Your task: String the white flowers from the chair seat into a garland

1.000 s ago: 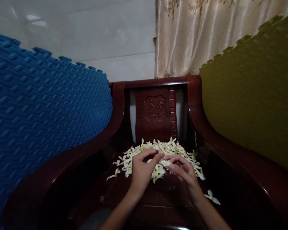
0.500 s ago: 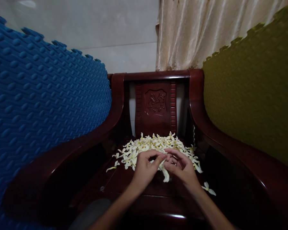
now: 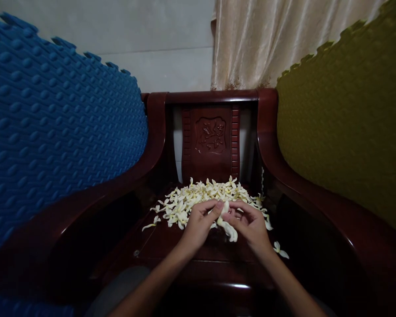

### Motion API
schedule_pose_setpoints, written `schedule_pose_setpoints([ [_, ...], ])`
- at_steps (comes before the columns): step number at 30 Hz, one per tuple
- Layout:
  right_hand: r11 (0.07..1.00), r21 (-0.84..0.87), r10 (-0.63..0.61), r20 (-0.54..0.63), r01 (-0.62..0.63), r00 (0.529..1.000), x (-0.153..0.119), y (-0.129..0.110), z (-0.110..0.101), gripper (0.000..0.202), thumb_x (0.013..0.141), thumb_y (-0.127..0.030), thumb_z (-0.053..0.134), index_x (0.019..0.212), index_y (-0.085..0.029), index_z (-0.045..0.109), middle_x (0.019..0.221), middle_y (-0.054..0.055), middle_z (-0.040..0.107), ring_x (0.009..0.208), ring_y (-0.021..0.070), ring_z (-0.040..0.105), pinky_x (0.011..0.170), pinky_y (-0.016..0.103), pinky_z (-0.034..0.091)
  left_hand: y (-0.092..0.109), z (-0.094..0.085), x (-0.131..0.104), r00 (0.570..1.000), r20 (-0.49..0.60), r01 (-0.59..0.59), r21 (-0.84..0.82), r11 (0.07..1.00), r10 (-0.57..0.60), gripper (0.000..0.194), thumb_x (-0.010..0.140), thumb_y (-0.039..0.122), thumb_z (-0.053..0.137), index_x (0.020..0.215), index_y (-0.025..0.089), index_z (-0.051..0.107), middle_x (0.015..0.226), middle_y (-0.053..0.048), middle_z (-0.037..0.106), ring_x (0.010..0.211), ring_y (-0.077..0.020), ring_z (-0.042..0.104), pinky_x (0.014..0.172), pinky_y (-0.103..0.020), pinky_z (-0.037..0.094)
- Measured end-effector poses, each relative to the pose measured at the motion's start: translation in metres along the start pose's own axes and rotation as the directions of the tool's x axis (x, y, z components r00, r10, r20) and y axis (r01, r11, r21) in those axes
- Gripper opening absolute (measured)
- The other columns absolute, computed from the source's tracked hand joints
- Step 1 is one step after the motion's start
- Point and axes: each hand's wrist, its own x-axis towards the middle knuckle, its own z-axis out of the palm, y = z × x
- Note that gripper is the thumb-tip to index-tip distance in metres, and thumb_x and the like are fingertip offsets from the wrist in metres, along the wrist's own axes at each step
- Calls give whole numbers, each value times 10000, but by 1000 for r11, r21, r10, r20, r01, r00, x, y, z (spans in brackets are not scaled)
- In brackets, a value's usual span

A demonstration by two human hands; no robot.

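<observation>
A heap of pale yellow-white flowers (image 3: 188, 198) lies on the seat of a dark red wooden chair (image 3: 171, 248). In front of the heap, my left hand (image 3: 201, 218) and my right hand (image 3: 249, 222) meet at the fingertips. Between them is a white flower (image 3: 229, 230), its petals hanging below the fingers. My left thumb and forefinger pinch at its upper left side. The right fingers are curled round it from the other side, partly hidden behind the thumb.
Single flowers lie apart at left (image 3: 151, 223) and right (image 3: 280, 250). Curved armrests flank the seat. A blue foam mat (image 3: 69, 119) stands on the left, an olive one (image 3: 343, 119) on the right. A beige curtain (image 3: 257, 44) hangs behind the carved backrest (image 3: 211, 145).
The view has shifted slightly. My fingertips have moved a little apart, and more of the white flower shows between them.
</observation>
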Motion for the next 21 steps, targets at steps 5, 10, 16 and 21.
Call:
schedule_pose_setpoints([
  [5, 997, 53, 49, 2, -49, 999, -1, -2, -2, 320, 595, -200, 838, 901, -214, 748, 812, 15, 658, 680, 149, 617, 613, 270, 538, 5, -2, -1, 994, 79, 88, -87, 992, -81, 332, 828, 440, 605, 835, 147, 761, 868, -98, 686, 868, -234, 620, 776, -315, 494],
  [10, 998, 67, 14, 60, -18, 998, 0, -8, 0, 263, 642, -237, 808, 898, -212, 755, 715, -10, 598, 523, 120, 578, 506, 269, 507, 6, -4, -3, 966, 177, 218, -144, 965, -191, 338, 829, 441, 613, 895, 141, 756, 679, -66, 637, 697, -183, 605, 683, -296, 510],
  [16, 996, 81, 23, 77, -29, 997, -3, -13, -1, 252, 678, -272, 778, 924, -225, 753, 807, 19, 606, 625, 143, 600, 548, 270, 516, -3, -2, -2, 968, 126, 239, -223, 945, -215, 322, 694, 413, 759, 852, 132, 750, 795, -87, 687, 667, -168, 606, 675, -301, 507],
  [21, 1000, -22, 9, 167, -5, 986, -4, -14, -6, 305, 642, -209, 793, 943, -228, 747, 972, 44, 603, 769, 162, 607, 622, 247, 526, -3, -3, -1, 988, 7, 156, -149, 976, -157, 267, 637, 390, 803, 671, 138, 723, 714, -57, 666, 753, -180, 608, 746, -276, 471],
])
